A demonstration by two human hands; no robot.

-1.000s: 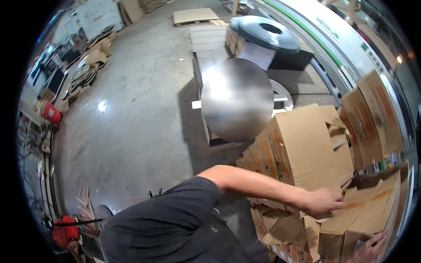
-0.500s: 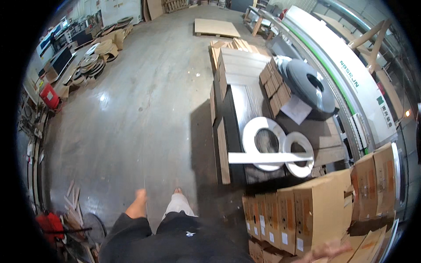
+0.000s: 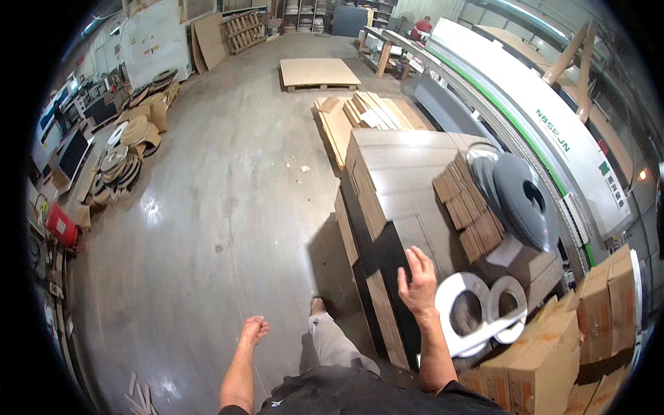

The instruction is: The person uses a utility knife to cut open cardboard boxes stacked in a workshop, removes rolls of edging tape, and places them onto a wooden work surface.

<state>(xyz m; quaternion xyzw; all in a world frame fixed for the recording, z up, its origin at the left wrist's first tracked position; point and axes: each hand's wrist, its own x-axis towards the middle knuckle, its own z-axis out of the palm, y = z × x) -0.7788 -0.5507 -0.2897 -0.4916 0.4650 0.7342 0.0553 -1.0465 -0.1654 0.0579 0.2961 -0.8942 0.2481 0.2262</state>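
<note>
My right hand (image 3: pixel 418 280) is raised over the near side of a stack of dark panels (image 3: pixel 408 181), fingers apart and holding nothing. Beside it lie two white rolls of edge banding, a larger one (image 3: pixel 446 304) and a smaller one (image 3: pixel 495 297). A straight white strip (image 3: pixel 477 337) crosses both rolls, partly behind my right forearm. My left hand (image 3: pixel 255 330) hangs over the bare floor with its fingers curled in, and I see nothing in it.
Brown strip bundles (image 3: pixel 467 207) and grey rolls (image 3: pixel 522 200) lie on the panels. Cardboard boxes (image 3: pixel 539 353) stand at the near right. A long white machine (image 3: pixel 526 111) runs along the right. Ahead are loose boards (image 3: pixel 370 111) and a pallet (image 3: pixel 319 71). A red canister (image 3: pixel 61 225) stands left.
Both forearms have come into view; before, only one hand showed, by the boxes at the lower right. I have moved forward, and the panel stack and rolls sit nearer and lower.
</note>
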